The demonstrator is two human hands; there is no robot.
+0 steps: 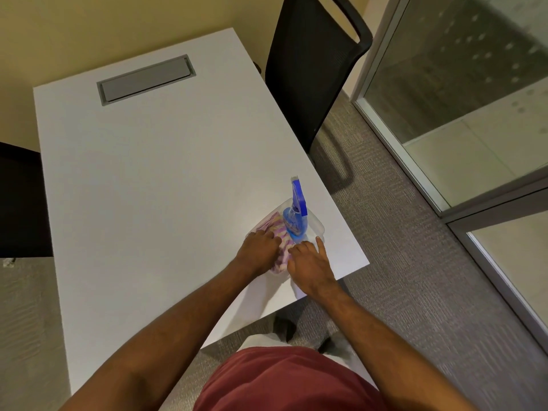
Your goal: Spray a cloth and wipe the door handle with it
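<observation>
bare white table (pixel 148 179) leftward, spray bottle (pixel 296 215) blocking beyond cloth (pixel 281 241)

Both hands (pixel 261 250) (pixel 308 264) on cloth (pixel 281 232) beside spray bottle (pixel 295 216) in tray (pixel 315 222).

left hand (pixel 261 247) – fingers curled | right hand (pixel 308 262) – forefinger extended

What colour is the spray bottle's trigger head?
Blue, on the spray bottle; the head view shows it clearly, standing in the clear tray.
</observation>
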